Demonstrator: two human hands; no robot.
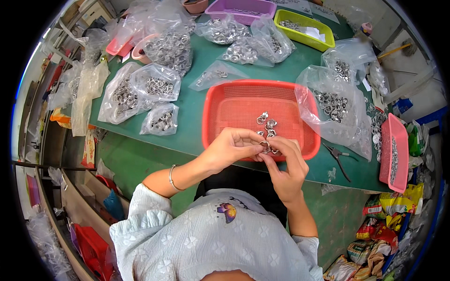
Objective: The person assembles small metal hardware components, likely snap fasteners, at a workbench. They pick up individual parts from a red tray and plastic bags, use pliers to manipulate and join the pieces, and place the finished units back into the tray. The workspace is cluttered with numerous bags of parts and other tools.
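3 clear bags (157, 86) of silvery metal parts lie on the left of the green table (192, 119), the smallest nearest its front edge; behind them bulges a larger clear bag (171, 51), also full of metal parts; a thin bracelet (172, 178) rings the left wrist; a flatter clear bag (216, 75) with a few parts lies just behind the red tray (234, 110), and a purple bin (257, 18) stands at the far side.

The left hand (234, 147) has its thumb and fingers together, pinching a small metal part (265, 148) over the near side of the tray; several loose parts (270, 125) lie in the tray just beyond the fingertips; the right hand (287, 168) meets the left at the same part, thumb and index finger closed on it.

Farther right, a yellow-green bin (302, 38) stands at the back; a large clear bag (335, 107) of metal parts overlaps the tray's right rim; dark-handled pliers (341, 161) lie near the front edge, jaws toward the tray; a pink basket (399, 168) holding metal parts sits at the right end.
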